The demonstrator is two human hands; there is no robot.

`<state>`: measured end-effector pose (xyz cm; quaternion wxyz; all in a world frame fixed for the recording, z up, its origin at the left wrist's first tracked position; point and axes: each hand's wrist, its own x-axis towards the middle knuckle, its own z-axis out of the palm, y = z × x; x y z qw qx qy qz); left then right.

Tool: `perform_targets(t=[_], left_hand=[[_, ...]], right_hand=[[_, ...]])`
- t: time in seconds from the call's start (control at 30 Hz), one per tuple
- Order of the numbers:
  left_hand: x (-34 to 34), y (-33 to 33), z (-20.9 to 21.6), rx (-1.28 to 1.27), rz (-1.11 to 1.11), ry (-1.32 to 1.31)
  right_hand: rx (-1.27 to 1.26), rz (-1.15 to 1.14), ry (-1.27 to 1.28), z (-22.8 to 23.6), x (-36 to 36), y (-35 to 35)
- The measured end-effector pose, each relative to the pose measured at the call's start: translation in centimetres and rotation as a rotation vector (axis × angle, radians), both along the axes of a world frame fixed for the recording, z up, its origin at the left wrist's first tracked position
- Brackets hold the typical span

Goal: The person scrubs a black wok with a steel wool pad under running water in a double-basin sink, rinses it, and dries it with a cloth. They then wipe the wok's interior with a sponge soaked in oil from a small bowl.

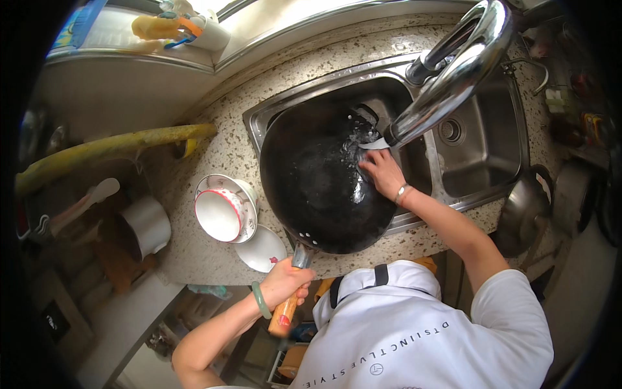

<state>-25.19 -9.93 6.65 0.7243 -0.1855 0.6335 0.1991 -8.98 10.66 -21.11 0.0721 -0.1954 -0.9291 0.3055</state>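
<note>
A large black wok (317, 181) rests tilted over the left basin of a steel sink (483, 155), with water running into it from the chrome faucet (453, 78). My left hand (285, 282), wearing a green bangle, grips the wok's wooden handle (284, 318) at the counter's front edge. My right hand (382, 172), with a bracelet at the wrist, presses flat against the wok's inner wall just under the water stream. What lies under the palm is hidden.
Stacked white bowls with red rims (223, 211) and a white plate (262, 249) sit on the speckled counter (214, 155) left of the wok. A white pot (146, 227) stands further left. A metal lid (525, 211) leans at the sink's right. A cup with brushes (194, 29) is on the sill.
</note>
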Motion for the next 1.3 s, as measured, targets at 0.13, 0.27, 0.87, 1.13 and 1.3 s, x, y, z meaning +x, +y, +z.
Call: perform_targets(t=[0.13, 0.27, 0.87, 1.13, 1.3], left_hand=[[0.3, 1.4, 0.0, 0.031, -0.045, -0.01], [0.5, 1.0, -0.7, 0.031, -0.049, -0.023], [0.6, 1.0, 0.3, 0.047, -0.076, 0.0], [0.3, -0.4, 0.4, 0.02, -0.076, 0.031], [0.4, -0.5, 0.7, 0.038, -0.051, 0.039]], right_hand=[[0.012, -0.203, 0.156, -1.5, -5.5, -1.8], [-0.461, -0.218, 0.304, 4.9, -9.3, -8.7], [-0.377, -0.3, 0.389, 3.5, -10.3, -4.8], [-0.763, 0.319, 0.177, 7.7, -0.8, -7.1], [0.013, 0.019, 0.008, 0.4, -1.0, 1.7]])
